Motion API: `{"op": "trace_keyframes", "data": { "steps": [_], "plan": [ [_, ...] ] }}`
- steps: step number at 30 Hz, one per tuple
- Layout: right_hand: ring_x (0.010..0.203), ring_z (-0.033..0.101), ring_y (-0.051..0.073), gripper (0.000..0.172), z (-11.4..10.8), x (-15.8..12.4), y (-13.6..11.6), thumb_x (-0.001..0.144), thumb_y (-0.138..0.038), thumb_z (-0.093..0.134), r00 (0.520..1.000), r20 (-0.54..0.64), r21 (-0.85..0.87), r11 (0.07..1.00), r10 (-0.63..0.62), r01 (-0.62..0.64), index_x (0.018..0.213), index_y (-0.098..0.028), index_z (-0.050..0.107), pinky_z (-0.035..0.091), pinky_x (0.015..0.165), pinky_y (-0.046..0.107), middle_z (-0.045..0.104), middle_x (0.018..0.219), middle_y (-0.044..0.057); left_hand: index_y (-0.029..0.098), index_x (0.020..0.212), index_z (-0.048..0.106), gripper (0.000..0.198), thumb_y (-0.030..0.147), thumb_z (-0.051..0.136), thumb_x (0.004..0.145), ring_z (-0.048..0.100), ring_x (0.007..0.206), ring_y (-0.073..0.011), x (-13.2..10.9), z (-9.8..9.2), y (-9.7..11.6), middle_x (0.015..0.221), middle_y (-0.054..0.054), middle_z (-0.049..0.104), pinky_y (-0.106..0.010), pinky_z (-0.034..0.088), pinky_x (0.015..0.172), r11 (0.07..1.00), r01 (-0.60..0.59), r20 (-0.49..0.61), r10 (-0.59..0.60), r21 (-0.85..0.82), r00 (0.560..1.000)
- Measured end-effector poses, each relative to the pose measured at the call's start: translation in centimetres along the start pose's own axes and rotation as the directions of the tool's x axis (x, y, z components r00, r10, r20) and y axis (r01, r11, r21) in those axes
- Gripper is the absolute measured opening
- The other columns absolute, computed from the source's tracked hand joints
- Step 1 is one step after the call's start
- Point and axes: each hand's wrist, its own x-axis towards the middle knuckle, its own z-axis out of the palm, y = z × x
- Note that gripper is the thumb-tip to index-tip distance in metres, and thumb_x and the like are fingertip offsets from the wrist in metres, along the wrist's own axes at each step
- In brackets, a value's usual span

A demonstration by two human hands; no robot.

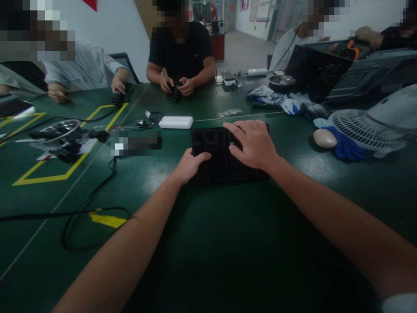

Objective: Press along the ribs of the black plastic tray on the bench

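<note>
A flat black tray (215, 163) with small compartments lies on the green table in front of me. My left hand (189, 165) grips its near left edge, thumb on top and fingers curled under. My right hand (254, 143) lies on the tray's right half, fingers stretched toward the far left. A small round part (232, 144) shows beside those fingertips; whether they pinch it is unclear.
A white box (176, 122) lies beyond the tray. Black cables (91, 204) loop at my left. A metal bowl and parts (61, 130) sit far left. A white fan (365, 126), a blue glove (345, 148) and black equipment (325, 69) crowd the right. Other people work across the table.
</note>
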Motion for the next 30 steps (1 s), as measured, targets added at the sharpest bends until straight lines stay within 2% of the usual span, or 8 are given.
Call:
{"op": "trace_keyframes", "data": {
  "steps": [14, 21, 30],
  "plan": [
    [0.116, 0.051, 0.031, 0.056, -0.03, -0.03, -0.07, 0.098, -0.046, 0.042, 1.0, 0.006, -0.019, 1.0, 0.008, -0.008, 0.148, -0.021, 0.048, 0.03, 0.1, 0.046, 0.062, 0.131, 0.011, 0.015, 0.094, 0.07, 0.037, 0.037, 0.077, 0.065, 0.069, 0.088, -0.0272, 0.14, -0.21, -0.19, 0.095, -0.01, 0.075, -0.043, 0.055, 0.086, 1.0, -0.004, 0.01, 0.004, 0.0, 1.0],
    [0.115, 0.051, 0.031, 0.059, 0.02, 0.02, 0.04, 0.097, -0.051, 0.042, 1.0, 0.001, -0.016, 1.0, 0.001, -0.001, 0.148, -0.021, 0.048, 0.03, 0.099, 0.046, 0.062, 0.13, 0.011, 0.015, 0.093, 0.071, 0.037, 0.036, 0.078, 0.064, 0.069, 0.089, -0.0276, -0.14, 0.07, 0.02, 0.096, -0.011, 0.074, -0.043, 0.055, 0.087, 1.0, 0.015, -0.026, -0.016, -0.016, 1.0],
    [0.117, 0.051, 0.032, 0.059, -0.05, 0.0, 0.03, 0.094, -0.042, 0.045, 1.0, 0.006, -0.003, 1.0, -0.002, 0.002, 0.149, -0.02, 0.048, 0.03, 0.1, 0.047, 0.061, 0.132, 0.012, 0.015, 0.092, 0.07, 0.036, 0.036, 0.078, 0.063, 0.069, 0.085, -0.0264, 0.1, -0.06, -0.2, 0.092, -0.009, 0.074, -0.043, 0.055, 0.085, 1.0, 0.011, -0.006, -0.011, -0.024, 1.0]
  ]
}}
